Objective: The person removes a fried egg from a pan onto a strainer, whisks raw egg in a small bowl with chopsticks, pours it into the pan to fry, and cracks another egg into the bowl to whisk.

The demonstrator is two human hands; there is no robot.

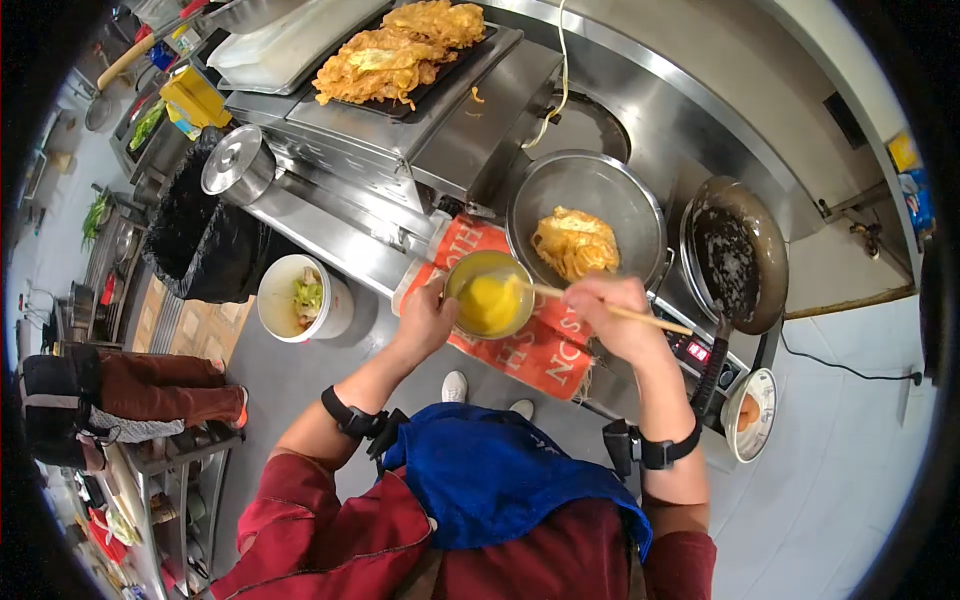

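My left hand (428, 318) grips the side of a small metal bowl (490, 294) of beaten yellow egg. In my right hand (612, 310) is a pair of light wooden chopsticks (655, 321), their tips over the egg. Just behind the bowl, a wide metal strainer or basin (620, 195) holds a golden fried piece (577, 242). An orange towel (548, 355) with white letters lies under and beside the bowl.
A dark wok (765, 270) sits at the right on a cooker, its handle towards me. Fried pieces (400, 50) fill a black tray at the back. A lidded pot (240, 165), white bucket (335, 305) and black bin (190, 235) stand left. Another person (155, 385) stands far left.
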